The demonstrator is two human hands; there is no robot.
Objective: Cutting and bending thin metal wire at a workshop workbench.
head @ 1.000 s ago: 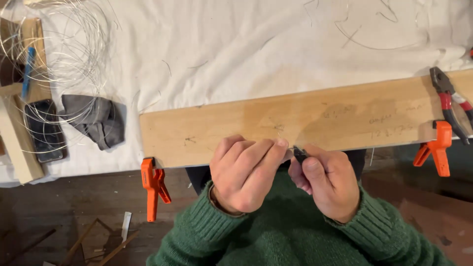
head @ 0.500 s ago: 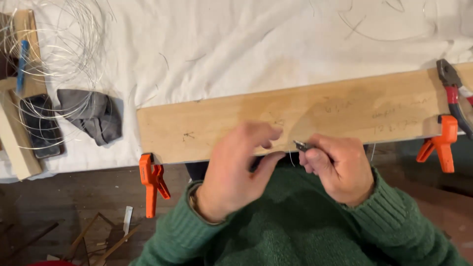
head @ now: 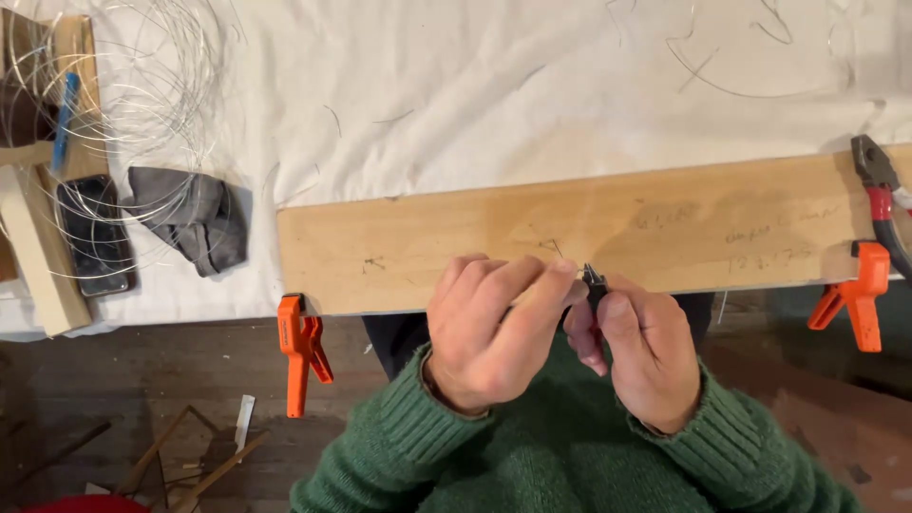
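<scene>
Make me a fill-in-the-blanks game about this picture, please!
1. The wooden board is held to the table by two clamps coloured ____.
2. The person's sleeves are ____.
3. The right hand holds a small pair of ____.
4. The coil of thin wire lies at the ____ end of the white cloth.

Missing words: orange; green; pliers; left

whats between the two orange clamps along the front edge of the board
In the head view, between the left orange clamp and the right orange clamp, both hands meet: left hand, right hand gripping small pliers.
</scene>
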